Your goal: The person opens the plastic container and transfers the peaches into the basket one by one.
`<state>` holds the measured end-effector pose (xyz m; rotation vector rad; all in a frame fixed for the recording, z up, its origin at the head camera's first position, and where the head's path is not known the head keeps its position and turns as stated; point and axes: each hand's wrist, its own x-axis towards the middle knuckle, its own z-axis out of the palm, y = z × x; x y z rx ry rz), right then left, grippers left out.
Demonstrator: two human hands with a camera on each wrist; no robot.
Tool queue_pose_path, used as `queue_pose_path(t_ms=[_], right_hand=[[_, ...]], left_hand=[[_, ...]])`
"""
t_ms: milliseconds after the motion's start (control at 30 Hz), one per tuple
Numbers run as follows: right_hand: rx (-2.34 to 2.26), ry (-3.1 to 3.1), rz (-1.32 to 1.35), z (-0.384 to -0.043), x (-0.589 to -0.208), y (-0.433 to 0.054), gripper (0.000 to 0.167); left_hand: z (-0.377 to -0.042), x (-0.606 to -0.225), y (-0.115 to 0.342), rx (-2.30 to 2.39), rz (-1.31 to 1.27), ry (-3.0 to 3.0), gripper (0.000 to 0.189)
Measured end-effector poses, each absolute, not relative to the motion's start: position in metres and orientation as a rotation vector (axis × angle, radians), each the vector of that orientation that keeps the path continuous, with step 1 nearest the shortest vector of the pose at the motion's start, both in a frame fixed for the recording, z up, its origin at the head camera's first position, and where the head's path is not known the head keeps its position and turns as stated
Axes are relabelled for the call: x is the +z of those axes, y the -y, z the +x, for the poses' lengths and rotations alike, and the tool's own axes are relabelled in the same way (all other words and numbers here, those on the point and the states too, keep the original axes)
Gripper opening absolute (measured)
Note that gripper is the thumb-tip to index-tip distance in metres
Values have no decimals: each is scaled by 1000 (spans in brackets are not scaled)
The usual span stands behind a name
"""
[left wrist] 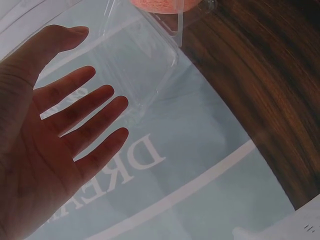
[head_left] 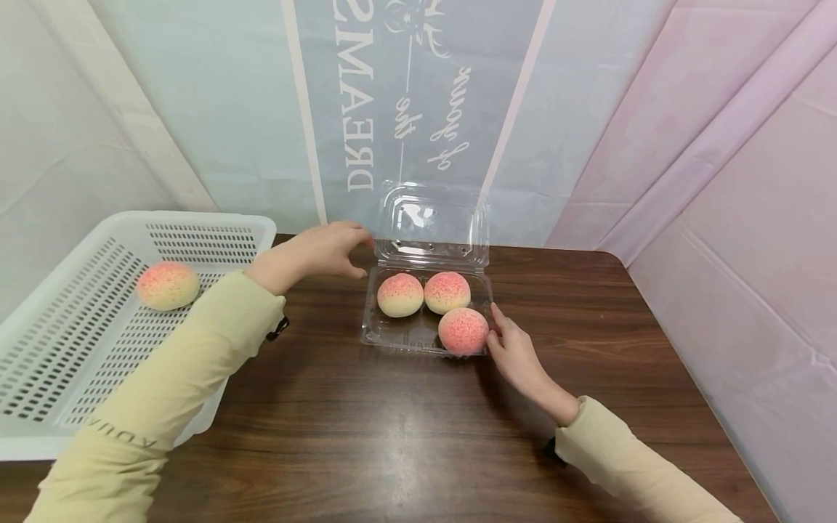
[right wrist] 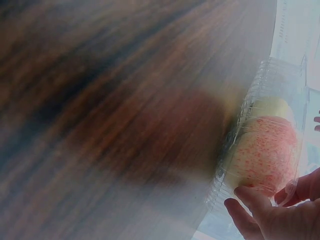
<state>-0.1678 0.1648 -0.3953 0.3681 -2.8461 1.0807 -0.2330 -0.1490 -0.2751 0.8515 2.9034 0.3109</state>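
A clear plastic clamshell box (head_left: 399, 334) stands on the table with its lid (head_left: 431, 218) raised at the back. Three round pink-and-cream peaches, one at the back left (head_left: 400, 296), one at the back right (head_left: 447, 292) and one at the front right (head_left: 463, 331), lie inside it. My right hand (head_left: 516, 356) pinches the box's right side, beside the front peach; in the right wrist view fingers (right wrist: 252, 202) lie against the clear wall. My left hand (head_left: 327, 250) hovers by the lid's left edge, fingers spread and holding nothing in the left wrist view.
A white slotted plastic basket (head_left: 242, 221) stands at the left, with a single peach (head_left: 168, 285) in it. My left forearm crosses over its right side. A printed cloth (head_left: 418, 109) hangs behind the brown wooden table (head_left: 392, 436), and pale cloth walls flank both sides.
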Motion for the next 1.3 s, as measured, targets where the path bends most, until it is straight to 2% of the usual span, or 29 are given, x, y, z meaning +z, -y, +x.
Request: queue_pose_path(t_ms=[500,1300], right_hand=[[1069,2850,370,-168,-397,-165,50],[1078,2844,378,-168,-396,-165,50]], left_hand=[[-236,-283,138,387,862,-2871,40],[-240,-303,127,500,857,-2826,44]])
